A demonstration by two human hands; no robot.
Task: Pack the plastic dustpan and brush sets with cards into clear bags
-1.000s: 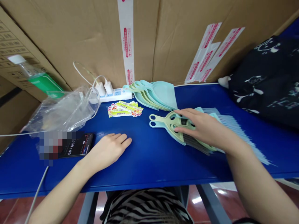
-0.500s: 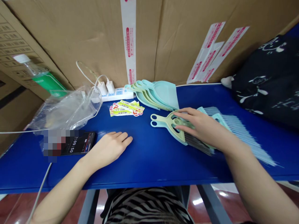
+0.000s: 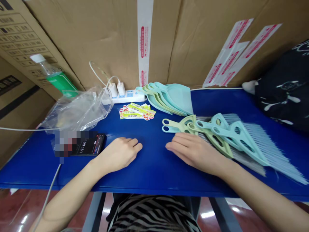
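My left hand (image 3: 120, 153) lies on the blue table, palm down, loosely bent fingers pointing right, holding nothing. To the right, my right hand (image 3: 193, 151) rests palm down with its fingers extended close together. It holds nothing and lies just in front of several small hand brushes, partly covering their handles. A green brush (image 3: 214, 140) and a light blue brush (image 3: 243, 140) overlap there, bristles toward the right. Behind them, a fanned stack of light blue and green dustpans (image 3: 180, 96) leans near the cardboard. Several printed label strips (image 3: 137, 111) lie left of the dustpans.
A phone (image 3: 90, 145) and a crumpled clear plastic bag (image 3: 74, 108) are at the left. Behind them stand a green-labelled bottle (image 3: 61, 82) and a white power strip (image 3: 130, 95) with cables. Cardboard (image 3: 116, 42) borders the back; a black patterned bag (image 3: 285, 93) sits at right.
My right hand has come away from the brushes and moved left and toward me onto the table. The brushes now lie loosely overlapped. My left hand stays put; the view has shifted slightly.
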